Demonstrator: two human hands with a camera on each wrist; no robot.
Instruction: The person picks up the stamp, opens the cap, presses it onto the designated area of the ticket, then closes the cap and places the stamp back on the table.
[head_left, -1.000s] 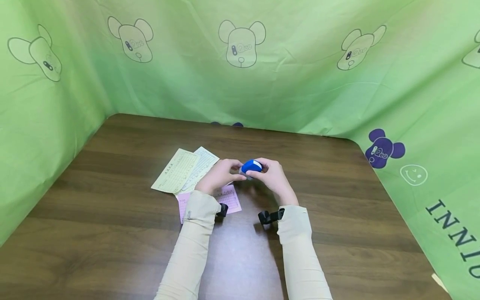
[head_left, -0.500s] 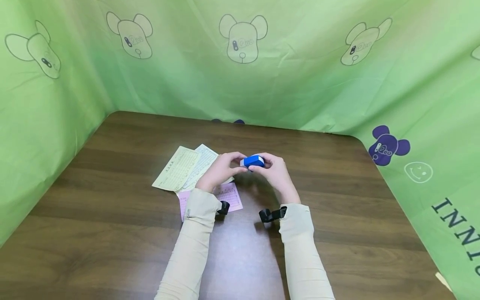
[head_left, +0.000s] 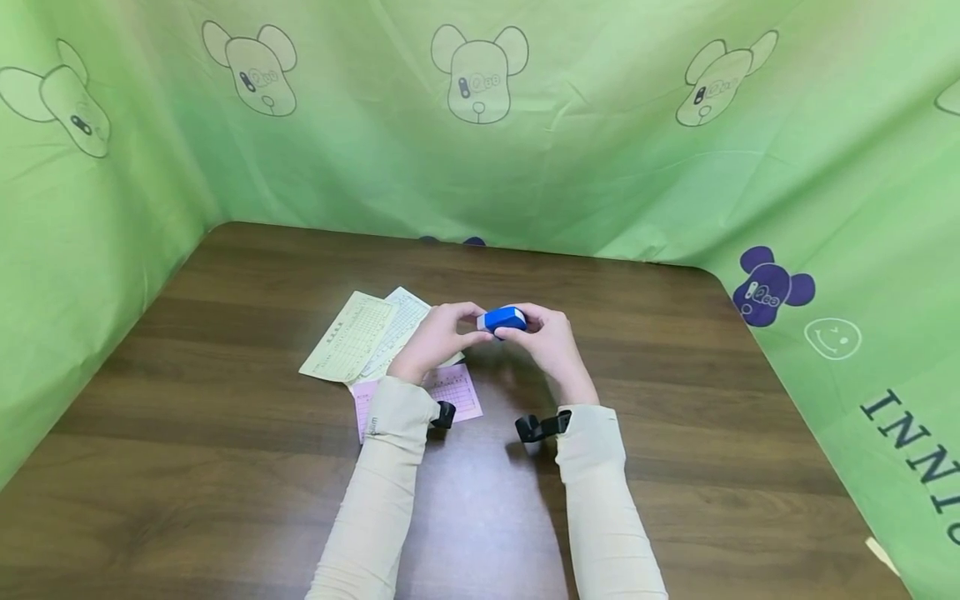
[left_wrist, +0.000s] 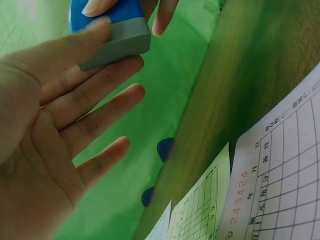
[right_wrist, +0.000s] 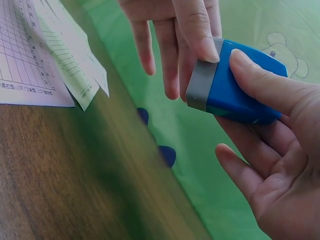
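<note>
A blue stamp (head_left: 506,318) with a grey cap (right_wrist: 201,85) is held between both hands, raised over the table. My left hand (head_left: 438,340) pinches the cap between thumb and index finger, its other fingers spread loose in the left wrist view. On the other side, my right hand (head_left: 551,346) grips the blue body, thumb on top and fingers beneath. Cap and body sit flush together. Below and left of the hands lie a yellow form (head_left: 351,337), a white form (head_left: 405,315) and a pink form (head_left: 459,392), overlapping, the pink one partly hidden by the left arm.
The forms rest on a dark wooden table (head_left: 225,433). Green printed cloth (head_left: 600,150) hangs behind and along both sides. A small pale strip (head_left: 882,556) shows at the right edge. Black straps (head_left: 540,427) are on the wrists.
The stamp has turned from a tilt to lying nearly level and risen slightly in view, with both hands staying on it. The forms lie as before.
</note>
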